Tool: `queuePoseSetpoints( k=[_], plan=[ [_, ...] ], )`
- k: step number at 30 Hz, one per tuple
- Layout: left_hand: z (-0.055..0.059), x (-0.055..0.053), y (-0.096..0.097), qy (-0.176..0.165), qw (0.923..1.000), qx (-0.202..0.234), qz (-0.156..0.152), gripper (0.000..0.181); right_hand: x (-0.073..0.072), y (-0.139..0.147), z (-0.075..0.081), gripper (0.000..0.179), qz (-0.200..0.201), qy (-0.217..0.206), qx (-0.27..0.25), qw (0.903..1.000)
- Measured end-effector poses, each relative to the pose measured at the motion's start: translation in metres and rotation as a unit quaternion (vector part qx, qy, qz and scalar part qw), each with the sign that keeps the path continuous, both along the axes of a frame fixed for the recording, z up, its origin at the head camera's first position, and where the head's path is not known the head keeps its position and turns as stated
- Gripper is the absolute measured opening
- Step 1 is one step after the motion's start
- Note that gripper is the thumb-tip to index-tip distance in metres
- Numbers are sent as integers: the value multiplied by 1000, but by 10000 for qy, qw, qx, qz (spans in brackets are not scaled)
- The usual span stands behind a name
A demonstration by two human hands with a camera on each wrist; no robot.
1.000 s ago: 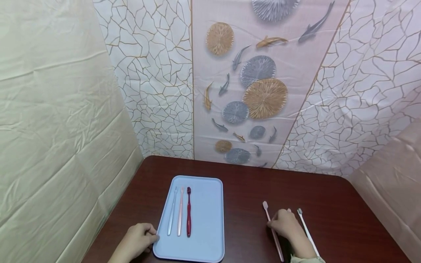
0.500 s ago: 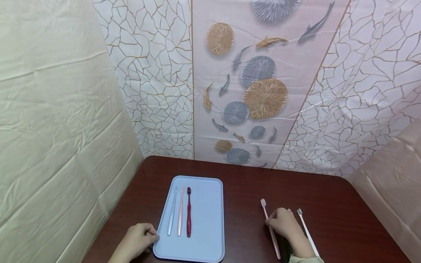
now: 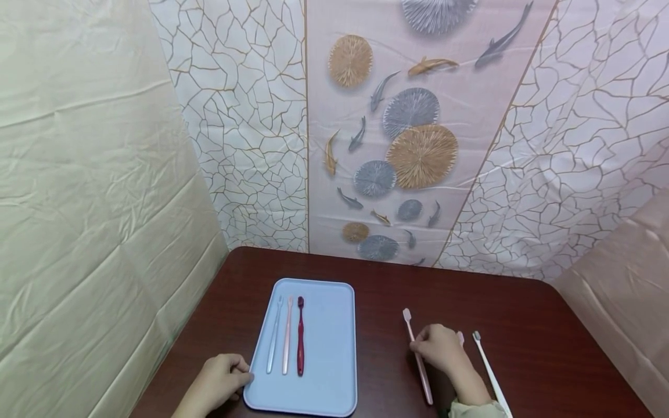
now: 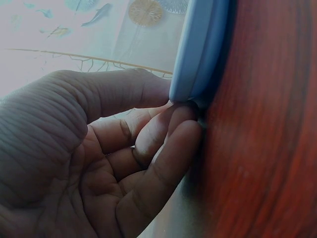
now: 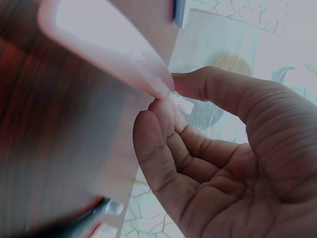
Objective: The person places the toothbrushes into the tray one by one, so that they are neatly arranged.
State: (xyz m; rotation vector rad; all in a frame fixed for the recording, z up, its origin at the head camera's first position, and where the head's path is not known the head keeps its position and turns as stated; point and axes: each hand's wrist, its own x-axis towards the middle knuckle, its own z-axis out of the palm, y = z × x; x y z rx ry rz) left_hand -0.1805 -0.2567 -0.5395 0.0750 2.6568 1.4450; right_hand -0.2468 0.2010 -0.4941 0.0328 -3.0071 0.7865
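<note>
My right hand (image 3: 439, 347) pinches a pink toothbrush (image 3: 422, 371) by the middle of its handle, thumb against fingertips. Its head points to the far side of the table, and in the right wrist view the pink handle (image 5: 104, 42) looms large and blurred. On the left, my left hand (image 3: 222, 377) grips the rim of a light blue tray (image 3: 329, 348) near its front left corner. The left wrist view shows the thumb on the tray edge (image 4: 190, 59) and the fingers curled under it. Side by side in the tray lie a clear bluish toothbrush (image 3: 273, 342), a pale pink toothbrush (image 3: 287, 342) and a red toothbrush (image 3: 300, 342).
A white toothbrush (image 3: 491, 371) lies right of my right hand on the dark red-brown table (image 3: 387, 307). Between them shows a pink brush head (image 3: 460, 337), the rest hidden by the hand. A dark handle (image 5: 79, 218) appears low in the right wrist view. Patterned cloth hangs behind the table.
My right hand has moved left and slightly away from me, carrying the pink toothbrush towards the tray. More of the other pink brush head now shows behind it. The left hand and tray have stayed put.
</note>
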Motion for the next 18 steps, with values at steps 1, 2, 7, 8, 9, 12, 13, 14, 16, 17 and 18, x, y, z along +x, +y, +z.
queuePoseSetpoints(
  k=[1, 2, 7, 8, 9, 12, 13, 14, 16, 17, 18],
  plan=[
    [0, 0, 0, -10, 10000, -7, 5, 11, -1, -3, 1, 14, 12, 5, -47, 10000],
    [0, 0, 0, -6, 10000, -10, 2, 11, -2, -6, 1, 14, 5, -23, -122, 9999],
    [0, 0, -1, 23, 10000, 21, 16, 10, -6, -22, 2, 13, 20, -39, -399, 9992],
    [0, 0, 0, 27, 10000, 33, 21, 10, -6, -25, 3, 13, 35, -39, -426, 9991],
    [1, 0, 0, 38, 10000, 51, 24, 11, -7, -28, 3, 14, 62, -25, -448, 9990],
    [0, 0, -1, 46, 10000, 66, 22, 11, -8, -37, 5, 15, 138, -41, -540, 9984],
    [0, 0, 0, 42, 10000, 58, 27, 11, -8, -40, 6, 15, 161, -69, -582, 9981],
    [0, 0, 0, 44, 10000, 48, 24, 11, -9, -42, 6, 16, 188, -86, -596, 9980],
    [-1, 0, 0, 28, 10000, 22, 44, 11, -10, -46, 6, 16, 218, -118, -663, 9975],
    [0, 0, 0, 23, 10000, 13, 45, 11, -11, -49, 6, 17, 227, -137, -687, 9973],
    [0, 0, 0, 21, 10000, 6, 61, 11, -11, -51, 6, 16, 242, -156, -712, 9970]
  ],
)
